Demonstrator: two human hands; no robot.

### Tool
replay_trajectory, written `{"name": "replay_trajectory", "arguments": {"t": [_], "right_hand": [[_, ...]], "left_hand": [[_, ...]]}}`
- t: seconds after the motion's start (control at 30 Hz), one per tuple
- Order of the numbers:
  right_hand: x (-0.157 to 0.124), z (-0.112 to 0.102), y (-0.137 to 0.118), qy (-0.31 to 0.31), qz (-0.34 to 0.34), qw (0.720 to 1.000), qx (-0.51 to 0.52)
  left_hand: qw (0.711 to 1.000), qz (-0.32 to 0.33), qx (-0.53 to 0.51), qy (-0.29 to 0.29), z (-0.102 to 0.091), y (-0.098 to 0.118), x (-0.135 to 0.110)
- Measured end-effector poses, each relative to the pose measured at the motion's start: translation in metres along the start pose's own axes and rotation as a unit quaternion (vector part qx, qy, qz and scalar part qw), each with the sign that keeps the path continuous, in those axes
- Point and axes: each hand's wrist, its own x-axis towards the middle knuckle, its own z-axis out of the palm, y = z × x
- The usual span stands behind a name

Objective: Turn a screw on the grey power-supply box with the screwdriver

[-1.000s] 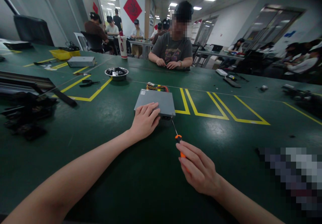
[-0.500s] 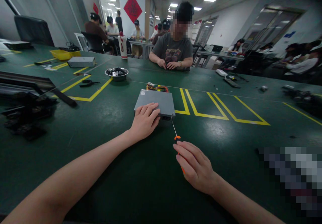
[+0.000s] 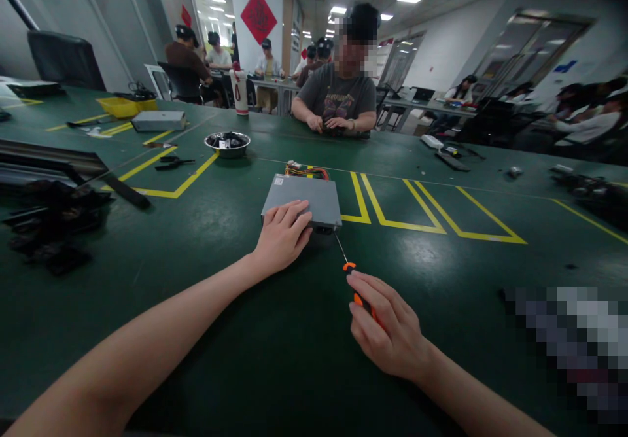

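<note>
A grey computer power supply (image 3: 304, 195) lies flat on the green table, its label at the far left corner and a bundle of coloured cables (image 3: 314, 172) behind it. My left hand (image 3: 284, 231) grips its near left part, fingers over the top and thumb at the front edge. In my right hand (image 3: 387, 326) is a screwdriver (image 3: 349, 267) with an orange and black handle, the fingers closed round it. Its thin shaft slants up to the near right corner of the power supply. The tip is too small to tell whether it sits in a screw.
Left of centre stand a metal bowl (image 3: 227, 144) of dark parts and black pliers (image 3: 174, 162). Another grey box (image 3: 159, 121), a yellow tray (image 3: 127, 106) and a tumbler (image 3: 239, 91) are farther back. Dark parts (image 3: 53, 221) lie at left. A person (image 3: 338, 97) sits opposite.
My right hand has shifted slightly right and its grip on the screwdriver handle has changed, with more orange showing. My left hand and the power supply have stayed put.
</note>
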Motion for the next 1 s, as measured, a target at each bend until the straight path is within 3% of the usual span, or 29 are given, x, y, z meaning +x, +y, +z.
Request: {"name": "replay_trajectory", "arguments": {"t": [0.3, 0.5, 0.67, 0.83, 1.0], "right_hand": [[0.0054, -0.0015, 0.0004, 0.026, -0.017, 0.999, 0.011], [0.0045, -0.0020, -0.0015, 0.022, -0.011, 0.999, -0.044], [-0.0001, -0.0001, -0.0011, 0.013, -0.031, 0.999, 0.000], [0.0058, -0.0023, -0.0022, 0.029, 0.010, 0.999, -0.029], [-0.0014, -0.0005, -0.0059, 0.002, 0.031, 0.999, -0.037]], "left_hand": [[1.000, -0.003, 0.005, -0.001, 0.0014, -0.0006, -0.0002], [1.000, 0.001, 0.007, -0.003, -0.0001, 0.0004, 0.0001], [1.000, 0.000, 0.006, -0.003, 0.0002, 0.0001, -0.0004], [1.000, -0.003, 0.003, -0.003, 0.0000, -0.0004, 0.0000], [1.000, -0.004, 0.003, -0.008, -0.0009, 0.0004, 0.0004]]}}
